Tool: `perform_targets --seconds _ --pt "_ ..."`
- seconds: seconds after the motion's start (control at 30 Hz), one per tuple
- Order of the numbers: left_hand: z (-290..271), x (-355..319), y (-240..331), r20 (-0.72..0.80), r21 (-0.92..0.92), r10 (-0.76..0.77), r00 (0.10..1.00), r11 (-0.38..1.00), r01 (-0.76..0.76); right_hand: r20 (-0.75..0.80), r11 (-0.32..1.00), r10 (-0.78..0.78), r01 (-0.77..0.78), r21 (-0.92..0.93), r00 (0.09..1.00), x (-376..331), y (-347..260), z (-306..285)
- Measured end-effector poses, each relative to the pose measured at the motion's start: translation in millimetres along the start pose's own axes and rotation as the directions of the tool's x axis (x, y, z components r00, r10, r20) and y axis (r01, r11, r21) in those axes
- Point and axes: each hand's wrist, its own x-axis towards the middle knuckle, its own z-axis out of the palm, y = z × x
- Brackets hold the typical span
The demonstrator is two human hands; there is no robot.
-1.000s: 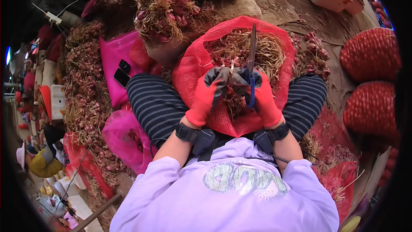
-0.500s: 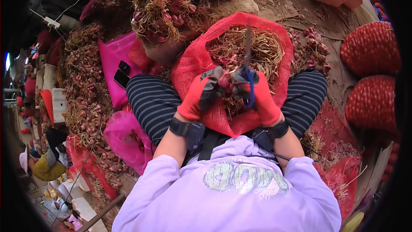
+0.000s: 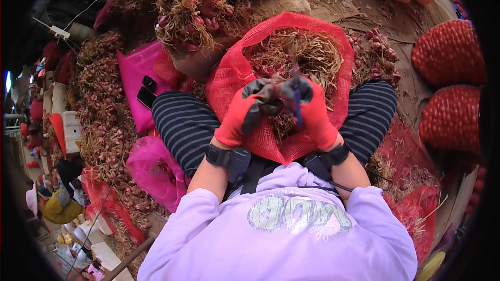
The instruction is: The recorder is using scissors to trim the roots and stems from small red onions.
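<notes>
Both of my hands wear red gloves with dark grey palms and meet over an opened red mesh bag (image 3: pixel 229 67) in my lap. Pinched in the fingers of my left hand (image 3: pixel 242 114) is a shallot, now mostly covered by the gloves and smeared by motion. My right hand (image 3: pixel 312 112) is closed round blue-handled scissors (image 3: pixel 298 104); their blades are blurred, so I cannot tell whether they are apart. Dry stalks and root trimmings (image 3: pixel 317 52) fill the bag's mouth below my fingers.
Bundled shallots (image 3: pixel 200 15) are heaped ahead on a block, with more shallots (image 3: pixel 99 119) spread at left. A black phone (image 3: pixel 146 97) lies on pink plastic (image 3: pixel 133 73). Full red net sacks (image 3: pixel 450 54) stand at right. Another person in yellow (image 3: pixel 62 207) is far left.
My fingers have closed in over the shallot, which showed plainly before. The scissors have turned and their long blade no longer shows clearly. My right hand has shifted slightly left.
</notes>
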Motion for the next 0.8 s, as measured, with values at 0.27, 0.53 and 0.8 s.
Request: perform_targets --seconds 0.27,0.53,0.8 --pt "-19 9 -29 0.008 -0.101 0.118 0.993 0.988 -0.116 0.113 0.944 0.131 -0.159 0.29 0.985 2 1 1" --pt "2 7 -4 0.197 0.953 0.527 0.827 0.093 -0.287 0.084 0.894 -0.283 0.295 -0.338 0.955 7 11 -7" --pt "-29 16 -10 -0.04 0.371 0.193 0.98 0.914 -0.164 0.136 0.991 0.013 -0.032 0.132 0.991 -3 -5 -3"
